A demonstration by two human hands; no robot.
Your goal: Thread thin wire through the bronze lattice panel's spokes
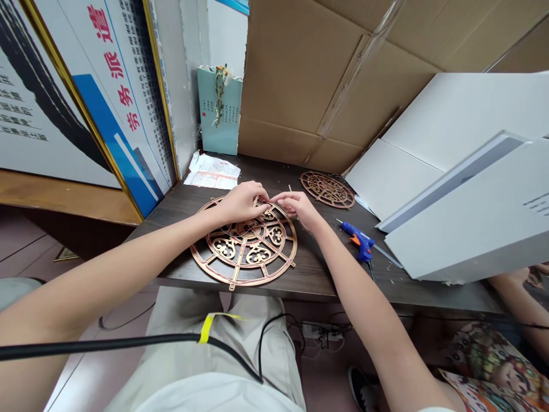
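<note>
- We see a round copper-coloured openwork disc (244, 243) lying flat on the dark wooden table (313, 269), close to the near edge and straight ahead of us.
- Our left hand (242, 201) rests on the far rim of the disc, fingers curled down onto the fretwork.
- Our right hand (298, 207) sits on the same far rim, just to the right of the left one.
- The fingertips of both hands meet at one spot on the upper edge of the disc, pinched together over a small part there; we cannot tell what lies between them.
- Most of the disc spreads out toward us from the hands, uncovered between our two forearms.
- A second openwork disc (327, 189) lies farther back and to the right, well apart from both hands.
- A blue glue gun (359, 238) lies on the table to the right of our right wrist, near it but not touching.
- White boards (463, 223) lean in at the right side, and a cardboard sheet (309, 74) stands behind the table.
- Folded printed papers (213, 171) lie at the back left, beside a teal paper bag (219, 111).
- Another person's forearm (521, 303) shows at the lower right edge.
</note>
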